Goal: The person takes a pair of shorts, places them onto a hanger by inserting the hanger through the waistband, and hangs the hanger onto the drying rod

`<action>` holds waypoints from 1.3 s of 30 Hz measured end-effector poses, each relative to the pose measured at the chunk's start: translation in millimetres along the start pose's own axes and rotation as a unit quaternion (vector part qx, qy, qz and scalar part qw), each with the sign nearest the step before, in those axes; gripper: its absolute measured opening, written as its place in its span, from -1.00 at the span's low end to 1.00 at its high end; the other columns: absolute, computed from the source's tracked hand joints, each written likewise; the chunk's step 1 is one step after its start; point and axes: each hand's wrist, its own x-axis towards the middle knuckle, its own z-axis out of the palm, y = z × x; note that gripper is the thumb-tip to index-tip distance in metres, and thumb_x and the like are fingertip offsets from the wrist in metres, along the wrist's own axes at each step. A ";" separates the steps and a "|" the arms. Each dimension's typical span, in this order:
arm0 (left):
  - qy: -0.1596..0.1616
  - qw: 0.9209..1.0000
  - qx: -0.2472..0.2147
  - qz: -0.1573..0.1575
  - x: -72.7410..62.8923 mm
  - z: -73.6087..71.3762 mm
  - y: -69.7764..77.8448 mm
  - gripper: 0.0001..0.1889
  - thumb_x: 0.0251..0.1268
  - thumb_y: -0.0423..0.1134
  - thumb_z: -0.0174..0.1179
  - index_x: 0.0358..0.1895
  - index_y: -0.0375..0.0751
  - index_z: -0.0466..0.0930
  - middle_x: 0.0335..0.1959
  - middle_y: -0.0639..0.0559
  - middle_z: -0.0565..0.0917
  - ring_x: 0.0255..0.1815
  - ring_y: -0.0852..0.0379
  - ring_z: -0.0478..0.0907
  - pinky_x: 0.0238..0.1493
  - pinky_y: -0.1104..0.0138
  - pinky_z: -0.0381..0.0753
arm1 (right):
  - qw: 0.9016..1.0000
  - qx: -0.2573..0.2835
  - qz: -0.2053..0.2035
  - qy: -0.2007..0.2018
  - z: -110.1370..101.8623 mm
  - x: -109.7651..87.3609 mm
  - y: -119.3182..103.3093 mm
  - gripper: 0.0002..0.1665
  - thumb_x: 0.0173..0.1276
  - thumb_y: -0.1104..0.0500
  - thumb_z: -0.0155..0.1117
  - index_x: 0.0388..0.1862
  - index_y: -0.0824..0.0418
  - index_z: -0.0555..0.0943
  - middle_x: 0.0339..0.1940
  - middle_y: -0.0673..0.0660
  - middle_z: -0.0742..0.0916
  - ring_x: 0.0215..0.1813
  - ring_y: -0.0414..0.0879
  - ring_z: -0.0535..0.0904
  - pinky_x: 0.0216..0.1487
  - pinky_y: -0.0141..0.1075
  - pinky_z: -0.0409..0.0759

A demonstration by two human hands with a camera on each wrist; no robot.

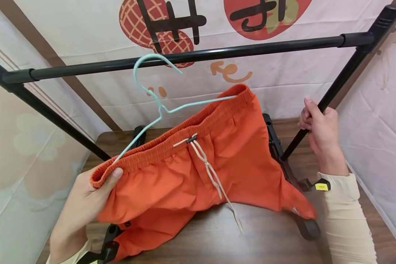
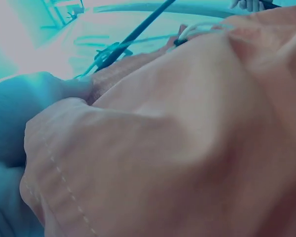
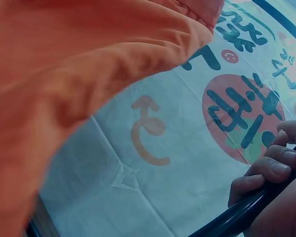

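Orange shorts (image 1: 175, 176) with an elastic waistband and a pale drawstring are spread on a light-blue hanger (image 1: 158, 102), its arms inside the waistband. The hanger's hook overlaps the rack's black top rail (image 1: 244, 52) in the head view. My left hand (image 1: 82, 198) pinches the waistband's left end, thumb in front. In the left wrist view, the shorts' fabric (image 2: 163, 163) fills most of the picture and covers part of the left hand (image 2: 29, 113). My right hand (image 1: 323, 126) grips the rack's right upright (image 1: 341, 75); its curled fingers (image 3: 274, 170) also show in the right wrist view.
The black rack stands on a brown wooden surface (image 1: 250, 238), its right foot (image 1: 308, 229) partly behind the shorts. White fabric walls (image 1: 376, 121) enclose the sides, and a printed backdrop (image 1: 95, 33) hangs behind the rail. The left upright (image 1: 62, 121) slants down behind the shorts.
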 end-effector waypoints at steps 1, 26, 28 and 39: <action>0.016 1.000 -0.005 0.000 2.3 2.1 2.2 -0.88 0.45 -0.43 0.28 -0.16 -0.10 0.73 -0.41 0.35 0.70 -0.41 0.35 0.58 -0.31 0.55 0.52 | 1.000 0.001 -0.001 -0.002 -0.1 0.4 0.4 -0.44 0.55 0.11 0.33 -0.64 0.31 0.39 -0.78 0.02 0.21 -0.62 -0.03 -0.07 -0.42 -0.19 -0.19; 0.223 0.968 -0.016 -0.115 1.7 8.2 19.2 -0.75 0.51 -0.16 0.29 0.14 -0.10 0.74 -0.29 0.56 0.67 -0.28 0.42 0.58 -0.18 0.65 0.48 | 0.999 0.004 -0.021 0.025 -1.6 -0.1 6.4 -0.47 0.50 0.18 0.38 -0.64 0.34 0.42 -0.79 0.03 0.26 -0.62 0.01 -0.04 -0.42 -0.18 -0.14; 0.236 0.962 -0.024 -0.131 0.4 6.8 17.0 -0.75 0.50 -0.15 0.30 0.13 -0.08 0.74 -0.30 0.54 0.68 -0.28 0.40 0.58 -0.19 0.64 0.48 | 0.999 0.003 -0.022 0.027 -1.5 -0.4 5.9 -0.47 0.50 0.17 0.38 -0.64 0.34 0.43 -0.78 0.03 0.27 -0.62 0.01 -0.03 -0.41 -0.18 -0.13; 0.286 0.938 -0.026 -0.193 -10.8 -5.9 10.7 -0.65 0.51 -0.10 0.29 0.27 -0.02 0.70 -0.21 0.60 0.68 -0.18 0.43 0.58 -0.10 0.69 0.45 | 0.999 0.000 -0.021 0.030 0.6 -2.5 6.8 -0.49 0.50 0.16 0.39 -0.62 0.33 0.45 -0.77 0.04 0.28 -0.61 0.03 -0.02 -0.41 -0.17 -0.10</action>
